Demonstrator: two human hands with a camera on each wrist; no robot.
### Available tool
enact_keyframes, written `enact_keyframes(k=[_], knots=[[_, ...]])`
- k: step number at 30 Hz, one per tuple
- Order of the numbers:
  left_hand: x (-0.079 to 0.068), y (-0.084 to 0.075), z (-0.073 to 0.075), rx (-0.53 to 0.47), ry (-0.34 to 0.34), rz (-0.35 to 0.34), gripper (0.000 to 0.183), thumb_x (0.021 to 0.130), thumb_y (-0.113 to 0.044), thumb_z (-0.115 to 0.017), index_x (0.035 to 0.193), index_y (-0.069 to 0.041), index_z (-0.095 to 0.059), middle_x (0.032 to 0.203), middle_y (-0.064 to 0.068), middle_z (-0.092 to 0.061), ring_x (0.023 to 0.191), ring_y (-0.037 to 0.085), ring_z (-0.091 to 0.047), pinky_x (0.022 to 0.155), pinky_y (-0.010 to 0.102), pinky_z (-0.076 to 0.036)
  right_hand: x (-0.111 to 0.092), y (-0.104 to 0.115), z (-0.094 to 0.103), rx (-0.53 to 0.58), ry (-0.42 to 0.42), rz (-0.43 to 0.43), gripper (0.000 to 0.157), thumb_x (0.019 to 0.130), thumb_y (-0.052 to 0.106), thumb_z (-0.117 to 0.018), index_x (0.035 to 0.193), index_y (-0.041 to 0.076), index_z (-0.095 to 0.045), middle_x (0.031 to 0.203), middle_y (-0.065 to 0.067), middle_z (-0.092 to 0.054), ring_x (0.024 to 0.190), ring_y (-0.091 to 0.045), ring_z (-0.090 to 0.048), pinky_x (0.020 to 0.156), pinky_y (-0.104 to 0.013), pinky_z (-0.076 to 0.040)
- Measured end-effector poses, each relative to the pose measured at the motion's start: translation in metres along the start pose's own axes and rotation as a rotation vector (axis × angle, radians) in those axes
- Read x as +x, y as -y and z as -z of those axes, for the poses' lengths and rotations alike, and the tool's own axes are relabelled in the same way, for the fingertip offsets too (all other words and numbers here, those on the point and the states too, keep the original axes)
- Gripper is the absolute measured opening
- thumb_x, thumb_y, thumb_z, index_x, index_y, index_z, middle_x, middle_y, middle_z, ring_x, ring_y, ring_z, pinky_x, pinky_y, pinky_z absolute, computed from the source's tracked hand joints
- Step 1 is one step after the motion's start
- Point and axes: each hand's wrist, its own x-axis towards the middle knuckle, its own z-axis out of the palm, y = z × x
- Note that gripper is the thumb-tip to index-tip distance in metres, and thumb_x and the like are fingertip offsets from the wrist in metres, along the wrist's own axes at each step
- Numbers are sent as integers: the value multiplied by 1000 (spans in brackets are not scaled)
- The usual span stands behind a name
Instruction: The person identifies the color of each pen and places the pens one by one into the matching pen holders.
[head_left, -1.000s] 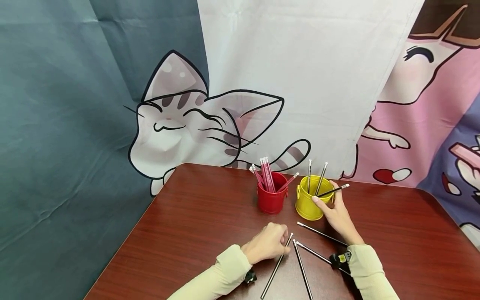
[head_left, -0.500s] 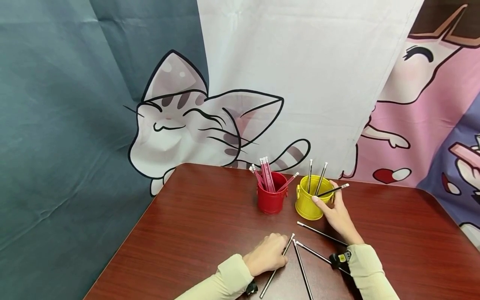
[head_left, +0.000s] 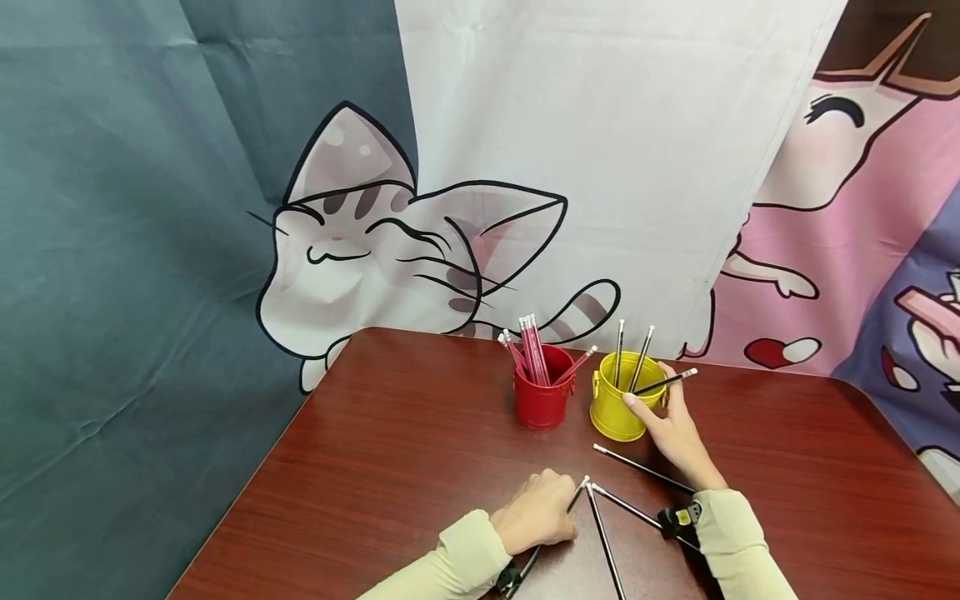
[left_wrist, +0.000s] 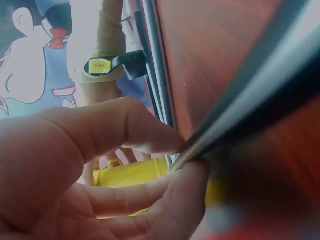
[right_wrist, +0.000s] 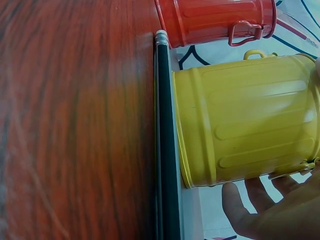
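Observation:
Low over the table, my left hand [head_left: 534,512] pinches a black striped pencil [head_left: 577,495] between thumb and fingers. The left wrist view shows this pencil [left_wrist: 245,100] large and slanting up out of the pinch. My right hand [head_left: 675,432] holds the rim of a small yellow bucket [head_left: 617,418], thumb at the front and fingers round the far side. Several black pencils stand in that bucket, one leaning out over the hand. On the table lie more black pencils, one pencil [head_left: 606,540] beside the left hand, another pencil [head_left: 626,505] pointing toward the right wrist.
Left of the yellow bucket stands a red bucket [head_left: 542,408] with several pink pencils [head_left: 534,350]. Another black pencil [head_left: 641,467] lies in front of the yellow bucket. The brown table [head_left: 360,467] ends at a cartoon-printed cloth [head_left: 480,125] behind.
My left hand has moved a little toward me along the pencil and now pinches it; the pencil has shifted slightly nearer. The right hand stays on the yellow bucket.

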Motion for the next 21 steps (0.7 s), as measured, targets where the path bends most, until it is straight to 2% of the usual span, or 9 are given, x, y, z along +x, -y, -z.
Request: enact_keyframes(k=[5,8,12,14,19,21], knots=[[3,2,11,-57,-32,-11,29,60,-14,-73,55,-15,-45,50,-6,-41,44,8,-36,37,24,-30,0,0,1,-12,-2,-8,73,88,30,-62,144,22,-16,135,-13,-38,122,-26,-38,96,-50,-31],[4,3,23,-126,-91,-32,24,63,-13,-71,62,-15,-48,55,-8,-40,49,5,-37,41,19,-32,0,0,1,-19,-2,-3,72,88,30,-61,144,23,-16,135,-13,-38,122,-25,-38,96,-49,-31],[5,5,38,-282,-264,-114,18,66,-6,-68,77,-12,-56,67,-6,-49,59,0,-45,51,9,-37,0,-1,1,-17,0,3,72,88,29,-61,144,23,-16,135,-12,-38,121,-25,-39,95,-48,-32],[6,6,43,-396,-358,-164,18,69,-2,-67,83,-9,-57,73,-2,-54,63,0,-50,57,7,-42,0,0,1,-18,0,0,72,88,30,-61,144,24,-16,135,-12,-38,121,-24,-40,95,-48,-33],[9,10,46,-660,-528,-294,20,76,4,-63,94,-4,-57,83,5,-56,72,8,-58,63,13,-51,-1,1,0,-8,3,-1,73,87,29,-62,144,22,-15,135,-13,-38,121,-26,-39,97,-51,-31],[11,13,44,-686,-592,-360,23,77,4,-63,98,-4,-57,85,6,-57,76,11,-59,64,15,-52,-1,1,1,-2,3,0,73,87,29,-62,144,22,-15,134,-13,-38,121,-27,-39,97,-53,-30]])
